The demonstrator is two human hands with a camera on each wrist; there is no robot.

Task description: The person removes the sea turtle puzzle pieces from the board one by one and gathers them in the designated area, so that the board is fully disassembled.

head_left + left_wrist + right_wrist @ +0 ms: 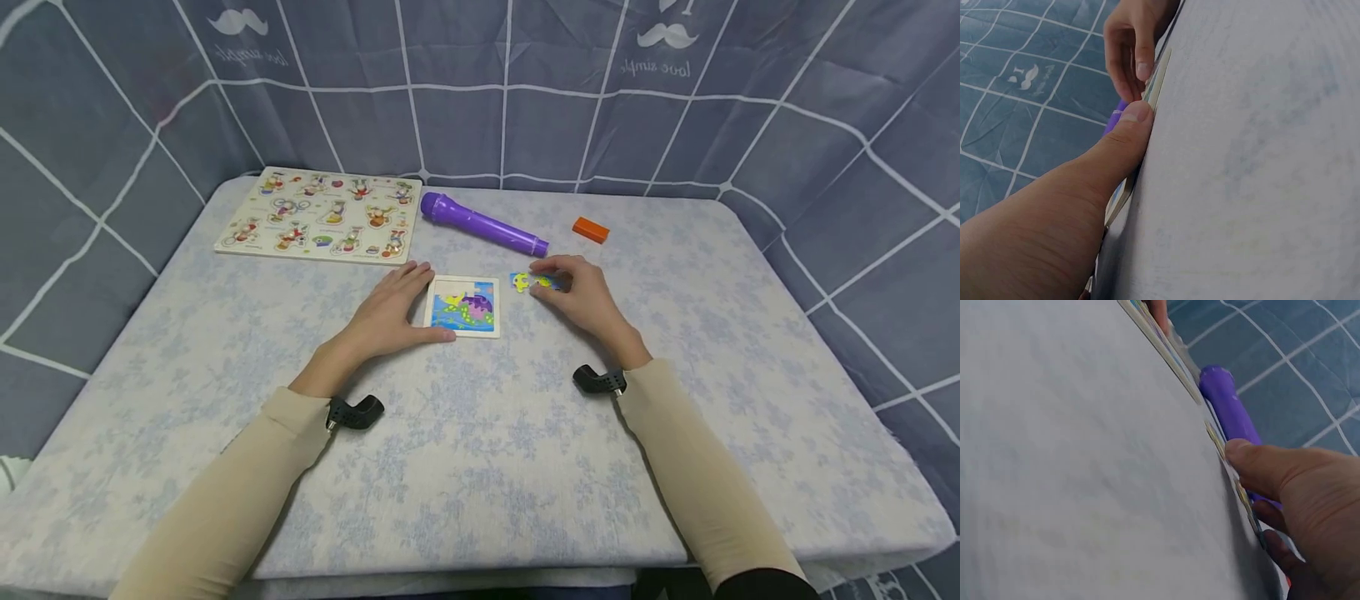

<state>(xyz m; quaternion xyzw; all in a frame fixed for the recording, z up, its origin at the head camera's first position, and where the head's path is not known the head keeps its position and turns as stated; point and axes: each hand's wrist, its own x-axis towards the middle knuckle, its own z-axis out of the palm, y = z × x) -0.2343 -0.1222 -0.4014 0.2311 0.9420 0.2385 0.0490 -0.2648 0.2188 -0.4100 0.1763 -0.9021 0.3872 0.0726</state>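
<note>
My left hand (pixel 387 310) lies along the left side of a small picture puzzle (pixel 465 307) in a pale frame, its fingers at the far left corner and its thumb along the near edge. A gap in the picture shows bare tray at the top. Just right of the frame, my right hand (pixel 581 296) hovers around a blue-and-yellow puzzle piece (pixel 544 282), thumb on the near side and fingers on the far side, spread apart. Another yellow-and-blue puzzle piece (pixel 520 282) lies left of its fingertips. In the right wrist view, the thumb (pixel 1247 459) overlaps the space between both pieces.
Behind the puzzle lies a purple toy microphone (pixel 483 225). An orange block (pixel 591 230) sits to its right. At the back left is a large board (pixel 318 215) with cartoon figures. A grey checked curtain (pixel 465 133) surrounds the cloth-covered table (pixel 480 467).
</note>
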